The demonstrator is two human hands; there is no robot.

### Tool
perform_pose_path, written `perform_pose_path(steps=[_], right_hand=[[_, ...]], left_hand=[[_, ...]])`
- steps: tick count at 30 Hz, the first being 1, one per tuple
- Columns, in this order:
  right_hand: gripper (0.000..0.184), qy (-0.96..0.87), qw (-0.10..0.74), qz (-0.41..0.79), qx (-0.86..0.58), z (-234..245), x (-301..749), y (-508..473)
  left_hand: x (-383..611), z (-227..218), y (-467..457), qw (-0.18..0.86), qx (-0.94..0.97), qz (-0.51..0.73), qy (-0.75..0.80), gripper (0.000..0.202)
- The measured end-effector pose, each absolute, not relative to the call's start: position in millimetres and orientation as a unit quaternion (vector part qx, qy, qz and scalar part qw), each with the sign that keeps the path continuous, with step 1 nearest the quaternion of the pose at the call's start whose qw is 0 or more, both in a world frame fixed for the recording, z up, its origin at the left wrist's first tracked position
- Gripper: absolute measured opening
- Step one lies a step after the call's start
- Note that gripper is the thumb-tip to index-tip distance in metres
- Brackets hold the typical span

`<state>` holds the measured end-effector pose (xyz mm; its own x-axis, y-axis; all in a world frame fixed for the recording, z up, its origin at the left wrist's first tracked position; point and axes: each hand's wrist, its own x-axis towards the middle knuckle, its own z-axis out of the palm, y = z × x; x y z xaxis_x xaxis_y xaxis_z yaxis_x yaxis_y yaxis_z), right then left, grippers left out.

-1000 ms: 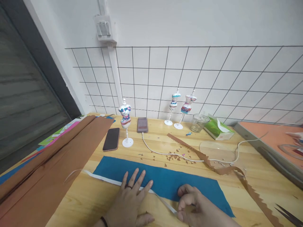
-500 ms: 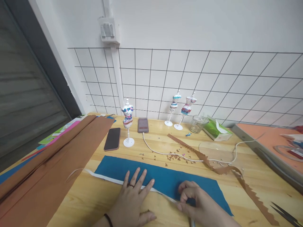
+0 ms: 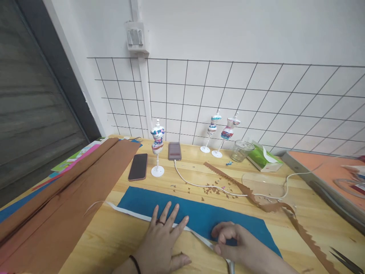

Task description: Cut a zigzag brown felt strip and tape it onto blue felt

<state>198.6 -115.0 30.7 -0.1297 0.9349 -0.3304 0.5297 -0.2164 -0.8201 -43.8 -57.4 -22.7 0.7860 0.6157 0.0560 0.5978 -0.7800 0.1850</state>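
Note:
A long piece of teal-blue fabric (image 3: 196,212) lies flat in front of me. A narrow white tape (image 3: 132,214) runs along its near edge, its thin left end trailing towards the brown fabric. My left hand (image 3: 161,243) is spread flat, pressing the tape and the fabric edge onto the table. To its right, my right hand (image 3: 238,243) has thumb and fingers pinched on the tape at the fabric's near edge. More tape hangs below that hand towards the bottom of the view.
Folded brown fabric (image 3: 94,190) covers the table's left side. Behind the teal piece are a phone (image 3: 138,167), a small mannequin (image 3: 157,144), a card-like device (image 3: 174,151) and a white cable (image 3: 194,184). A brown zigzag-cut strip (image 3: 270,207) and scissor blades (image 3: 346,260) lie right.
The whole view has shifted slightly, so things sit a little further right. Both hands stay at the tape; the right fingers are bent a little differently.

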Motion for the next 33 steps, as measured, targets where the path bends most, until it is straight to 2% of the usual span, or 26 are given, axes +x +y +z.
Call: perform_pose_path(steps=[5, 10, 15, 18, 21, 27, 33], right_hand=[[0.020, -0.634, 0.208, 0.365, -0.649, 23.2, 202.5, -118.1], [0.017, -0.623, 0.128, 0.339, -0.693, 28.1, 195.0, -120.6], [0.021, -0.618, 0.124, 0.363, -0.686, 32.4, 190.1, -123.1], [0.023, -0.619, 0.128, 0.388, -0.670, 31.8, 190.0, -121.6], [0.021, -0.621, 0.121, 0.403, -0.662, 30.0, 189.0, -118.4], [0.021, -0.623, 0.117, 0.422, -0.649, 27.5, 188.2, -116.1], [0.029, -0.595, 0.151, 0.407, -0.677, 23.6, 188.9, -115.9]], left_hand=[[-44.4, -19.3, -57.0, 0.095, 0.944, 0.039, 0.314, 0.074], [-55.0, -15.7, -46.8, 0.061, 0.946, 0.055, 0.315, 0.070], [-98.5, -16.1, -21.9, -0.032, 0.847, 0.149, 0.509, 0.050], [-127.8, -6.8, -10.8, -0.067, 0.771, 0.119, 0.622, 0.044], [-144.3, 3.3, -5.6, -0.051, 0.734, 0.072, 0.673, 0.036], [-153.6, 3.9, -0.4, -0.033, 0.749, 0.061, 0.659, 0.029], [-132.2, 4.3, -9.6, -0.156, 0.758, 0.100, 0.626, 0.037]])
